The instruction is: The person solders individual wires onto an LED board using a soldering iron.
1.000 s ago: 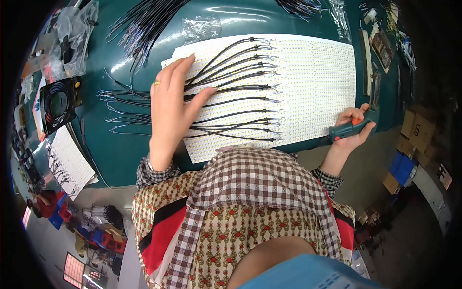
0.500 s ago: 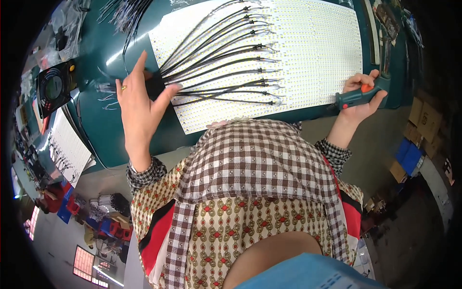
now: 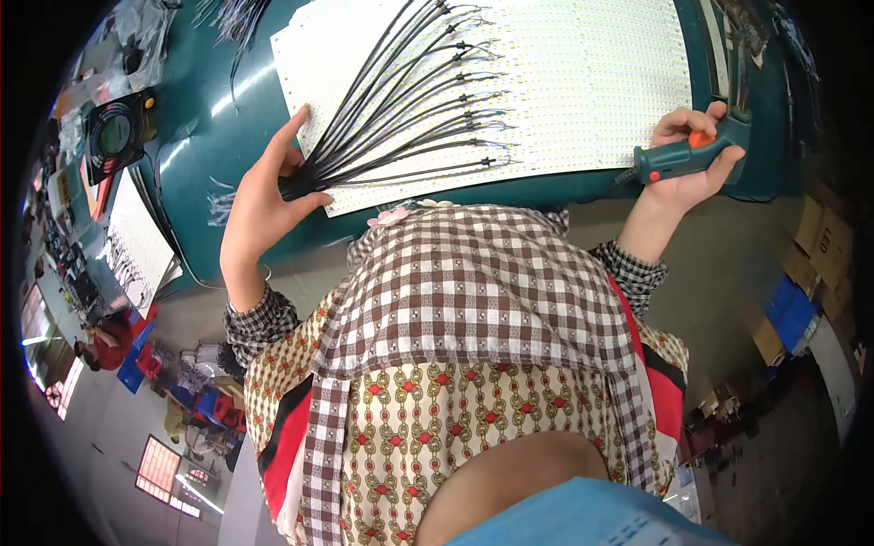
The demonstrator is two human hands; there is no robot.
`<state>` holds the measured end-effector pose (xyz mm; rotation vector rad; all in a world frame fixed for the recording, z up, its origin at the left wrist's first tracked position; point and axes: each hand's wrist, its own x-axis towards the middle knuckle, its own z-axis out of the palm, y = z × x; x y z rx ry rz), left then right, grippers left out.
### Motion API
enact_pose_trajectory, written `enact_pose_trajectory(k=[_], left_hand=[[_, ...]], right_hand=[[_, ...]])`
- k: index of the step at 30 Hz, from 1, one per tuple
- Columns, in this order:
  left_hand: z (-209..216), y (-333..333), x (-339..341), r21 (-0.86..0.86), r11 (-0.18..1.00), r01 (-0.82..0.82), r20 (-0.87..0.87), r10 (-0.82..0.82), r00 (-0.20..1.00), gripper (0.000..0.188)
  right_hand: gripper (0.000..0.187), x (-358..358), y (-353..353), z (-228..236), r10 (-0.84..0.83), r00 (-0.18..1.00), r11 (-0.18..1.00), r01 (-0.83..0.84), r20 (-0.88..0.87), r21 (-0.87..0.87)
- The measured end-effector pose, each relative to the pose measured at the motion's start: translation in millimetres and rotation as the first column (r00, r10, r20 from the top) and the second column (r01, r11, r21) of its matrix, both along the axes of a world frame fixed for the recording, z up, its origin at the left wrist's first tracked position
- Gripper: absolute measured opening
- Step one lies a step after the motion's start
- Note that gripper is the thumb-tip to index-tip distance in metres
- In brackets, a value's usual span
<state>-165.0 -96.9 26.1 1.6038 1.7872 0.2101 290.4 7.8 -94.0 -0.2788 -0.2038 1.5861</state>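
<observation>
My left hand [image 3: 255, 205] is at the left edge of a white LED board [image 3: 601, 91] dotted with rows of small yellowish chips. Its thumb and index finger are spread wide against the board, on either side of a bundle of black cables [image 3: 341, 146]. The curled fingers beneath are partly hidden. From there the cables fan out to the right across the board, their thin wire ends lying near its middle. My right hand [image 3: 687, 159] is wrapped round a green soldering gun [image 3: 674, 164] with an orange trigger, by the board's right edge; its front end points away from me.
A black fan [image 3: 116, 136] stands at the left of the green table [image 3: 218, 86]. Nearer lies another white board [image 3: 137, 250] with cables. More loose wires [image 3: 238, 27] lie at the far left. Cardboard boxes [image 3: 824, 237] are on the right, beyond the table.
My left hand has come down and nearer to me, around the cable bundle. The board and cables have shifted slightly, and the cables are gathered more tightly. The right hand keeps the soldering gun.
</observation>
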Motion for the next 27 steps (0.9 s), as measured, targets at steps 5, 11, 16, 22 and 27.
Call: enact_pose_trajectory(k=[5, 11, 16, 22, 27], left_hand=[[-17, -7, -34, -0.088, 0.991, -0.104, 0.305, 0.127, 0.944, 0.096], [-19, -6, -37, -0.057, 0.975, -0.213, 0.411, 0.218, 0.885, 0.091], [-30, -15, -36, 0.033, 0.936, -0.35, 0.329, 0.32, 0.888, 0.091], [2, -38, -44, 0.12, 0.876, -0.468, 0.519, 0.347, 0.781, 0.081], [13, -69, -85, 0.075, 0.87, -0.487, 0.556, 0.369, 0.744, 0.082]], right_hand=[[0.066, -8, 11, -1, 0.079, 0.997, 0.997, -0.079, -0.024, 0.008], [0.068, 0, 30, 6, 0.139, 0.99, 0.989, -0.139, -0.002, 0.051], [0.064, -9, 42, -5, 0.112, 0.986, 0.993, -0.115, 0.12, 0.025], [0.064, -18, 37, -4, 0.126, 0.984, 0.988, -0.137, 0.125, 0.078], [0.062, -31, 43, 5, 0.211, 0.971, 0.974, -0.219, 0.116, 0.06]])
